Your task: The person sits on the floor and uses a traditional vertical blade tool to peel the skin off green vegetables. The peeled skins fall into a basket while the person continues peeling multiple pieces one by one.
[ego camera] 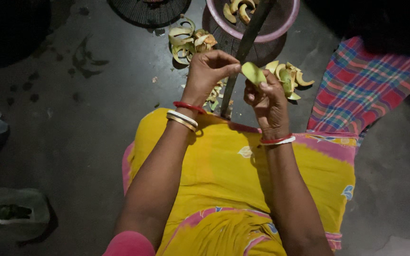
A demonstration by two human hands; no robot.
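Both hands (pixel 209 71) (pixel 264 97) are gripping a green slice (pixel 253 72) at your upright blade (pixel 243 52) | peels (pixel 188 40) piling on floor | cut pieces (pixel 238 10) filling pink bowl (pixel 281 28)

Your left hand (pixel 209 71) and right hand (pixel 265 97) meet on the pale green wedge-shaped fruit slice (pixel 253 72), either side of the long upright metal blade (pixel 244 52). Beyond it sits the round pink plastic bowl (pixel 288 21); curled green peelings (pixel 188 40) lie to its left, and the checked woven cloth (pixel 361 85) lies right of your hands.

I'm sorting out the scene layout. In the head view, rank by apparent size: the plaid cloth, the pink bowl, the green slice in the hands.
1. plaid cloth
2. pink bowl, though partly cut off by the frame
3. green slice, clearly smallest, held by both hands
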